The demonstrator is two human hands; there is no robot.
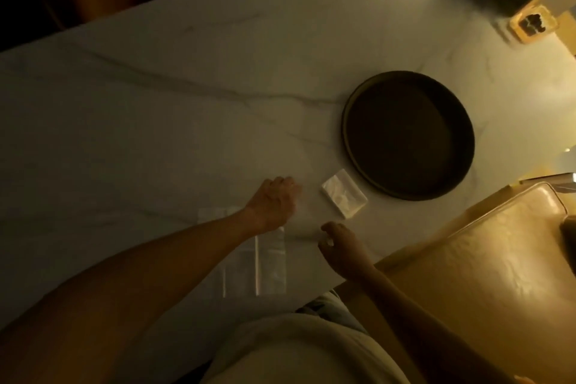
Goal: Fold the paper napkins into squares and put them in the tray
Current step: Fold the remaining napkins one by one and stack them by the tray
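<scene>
In the lower middle of the frame, on the marble table (156, 134), a small white stack of napkins (343, 196) lies just beside the dark round tray (352, 146), which holds nothing, probably so that each folded square travels a short way. The left hand (274, 199) rests on the table with fingers curled, and whether it holds thin paper I cannot tell. The right hand (338, 246) hovers near, loosely curled, holding nothing that I can see.

marble table (156, 103) | tan leather chair (483, 259), right | amber glass dish (533, 26), far corner
</scene>
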